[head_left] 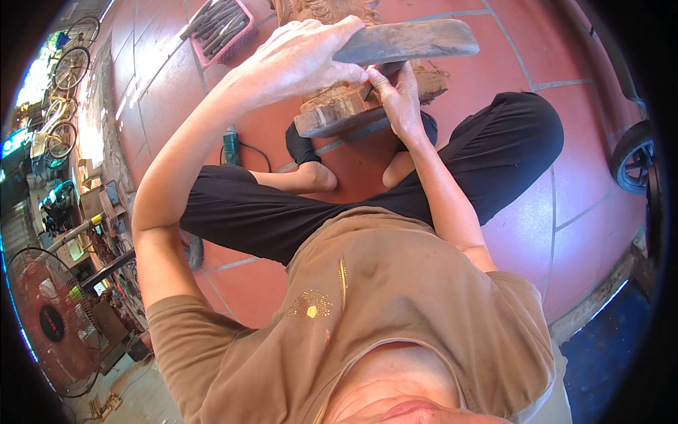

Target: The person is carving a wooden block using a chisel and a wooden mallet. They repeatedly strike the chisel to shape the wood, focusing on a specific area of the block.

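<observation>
My left hand [300, 60] is closed round one end of a flat, worn wooden mallet [417, 41], whose blade reaches out to the right. Just below the mallet, my right hand [401, 106] grips a dark, slim chisel [388, 68], mostly hidden by the fingers and the mallet. Both hands are over a carved block of brown wood [335, 116] that lies on the floor between my feet. The block's far end carries ridged carving, and its near end is cut flat. The chisel's tip against the wood is hard to make out.
A pink basket [245, 35] full of wooden-handled tools stands at the far left. A green power tool [231, 147] with a cord lies near my left leg. A fan [53, 321] and bicycles [70, 71] are at the left; a wheel [633, 159] is at the right.
</observation>
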`<action>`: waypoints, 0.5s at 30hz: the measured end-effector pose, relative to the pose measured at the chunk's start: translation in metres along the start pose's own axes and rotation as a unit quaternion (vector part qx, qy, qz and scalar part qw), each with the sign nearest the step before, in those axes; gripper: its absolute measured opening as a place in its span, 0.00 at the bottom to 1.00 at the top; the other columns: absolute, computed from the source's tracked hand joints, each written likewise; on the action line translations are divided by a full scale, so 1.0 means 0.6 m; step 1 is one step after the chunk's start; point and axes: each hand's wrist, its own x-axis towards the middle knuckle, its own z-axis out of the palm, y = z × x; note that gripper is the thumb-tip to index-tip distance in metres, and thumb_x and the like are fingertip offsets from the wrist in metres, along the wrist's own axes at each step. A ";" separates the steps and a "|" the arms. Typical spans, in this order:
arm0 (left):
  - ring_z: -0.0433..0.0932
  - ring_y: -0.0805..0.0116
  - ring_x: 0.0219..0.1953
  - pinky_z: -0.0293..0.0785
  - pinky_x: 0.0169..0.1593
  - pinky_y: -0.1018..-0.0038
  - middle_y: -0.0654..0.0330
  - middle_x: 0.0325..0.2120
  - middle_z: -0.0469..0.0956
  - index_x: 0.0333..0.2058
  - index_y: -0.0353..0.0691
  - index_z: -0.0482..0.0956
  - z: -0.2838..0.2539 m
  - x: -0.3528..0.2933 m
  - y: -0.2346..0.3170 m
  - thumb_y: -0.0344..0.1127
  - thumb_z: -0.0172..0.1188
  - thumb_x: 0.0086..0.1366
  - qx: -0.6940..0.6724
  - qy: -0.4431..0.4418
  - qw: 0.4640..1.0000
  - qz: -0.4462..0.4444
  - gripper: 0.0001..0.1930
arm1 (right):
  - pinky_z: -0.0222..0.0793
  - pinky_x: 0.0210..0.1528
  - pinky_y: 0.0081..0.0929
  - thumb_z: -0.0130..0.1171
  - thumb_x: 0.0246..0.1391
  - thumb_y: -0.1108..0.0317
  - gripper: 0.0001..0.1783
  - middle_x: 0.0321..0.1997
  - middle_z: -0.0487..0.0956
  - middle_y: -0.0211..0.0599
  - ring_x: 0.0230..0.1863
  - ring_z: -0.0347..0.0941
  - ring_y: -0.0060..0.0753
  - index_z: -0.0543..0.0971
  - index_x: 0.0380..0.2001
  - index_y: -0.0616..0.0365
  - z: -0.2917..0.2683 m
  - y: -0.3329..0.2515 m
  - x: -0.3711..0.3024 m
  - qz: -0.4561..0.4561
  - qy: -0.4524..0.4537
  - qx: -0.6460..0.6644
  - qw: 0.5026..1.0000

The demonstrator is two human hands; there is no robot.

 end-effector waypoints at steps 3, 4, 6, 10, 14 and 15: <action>0.82 0.42 0.41 0.75 0.44 0.57 0.41 0.37 0.81 0.54 0.36 0.70 -0.049 0.001 0.037 0.48 0.66 0.63 -0.064 0.005 0.998 0.000 0.28 | 0.74 0.47 0.25 0.58 0.66 0.72 0.14 0.45 0.77 0.31 0.40 0.76 0.24 0.70 0.52 0.59 -0.004 0.013 -0.004 -0.018 -0.027 -0.020 0.999; 0.81 0.40 0.41 0.75 0.42 0.57 0.40 0.37 0.81 0.52 0.35 0.69 -0.063 0.001 0.050 0.45 0.65 0.64 -0.086 0.005 0.996 -0.009 0.26 | 0.74 0.47 0.25 0.58 0.66 0.72 0.13 0.44 0.77 0.31 0.40 0.76 0.23 0.70 0.51 0.59 -0.007 0.019 0.000 -0.035 -0.025 -0.025 0.999; 0.82 0.42 0.39 0.76 0.43 0.56 0.41 0.34 0.81 0.50 0.34 0.72 -0.049 -0.001 0.040 0.47 0.66 0.62 -0.086 0.095 0.991 0.046 0.26 | 0.74 0.46 0.25 0.57 0.66 0.72 0.11 0.42 0.77 0.30 0.40 0.76 0.23 0.70 0.49 0.59 0.000 0.015 -0.002 -0.037 -0.018 -0.026 0.999; 0.82 0.44 0.41 0.76 0.46 0.56 0.44 0.36 0.83 0.55 0.38 0.72 -0.016 -0.002 0.014 0.51 0.67 0.61 0.014 0.041 0.999 0.001 0.30 | 0.74 0.44 0.23 0.56 0.64 0.77 0.11 0.38 0.75 0.29 0.38 0.75 0.22 0.69 0.47 0.58 0.006 0.008 -0.009 -0.023 -0.002 -0.004 1.000; 0.83 0.46 0.44 0.75 0.46 0.57 0.45 0.41 0.83 0.57 0.39 0.72 -0.018 -0.011 0.003 0.50 0.68 0.61 0.018 -0.020 0.999 -0.046 0.31 | 0.73 0.44 0.23 0.55 0.63 0.79 0.11 0.38 0.74 0.29 0.37 0.75 0.22 0.68 0.45 0.58 0.000 0.012 -0.001 -0.037 -0.015 0.010 0.999; 0.83 0.50 0.42 0.75 0.45 0.59 0.48 0.40 0.83 0.57 0.40 0.72 -0.015 -0.016 0.001 0.49 0.68 0.61 -0.012 0.012 0.999 -0.040 0.30 | 0.73 0.44 0.23 0.55 0.63 0.79 0.11 0.38 0.74 0.29 0.37 0.75 0.22 0.68 0.45 0.58 -0.002 0.010 -0.001 -0.040 0.001 0.014 0.999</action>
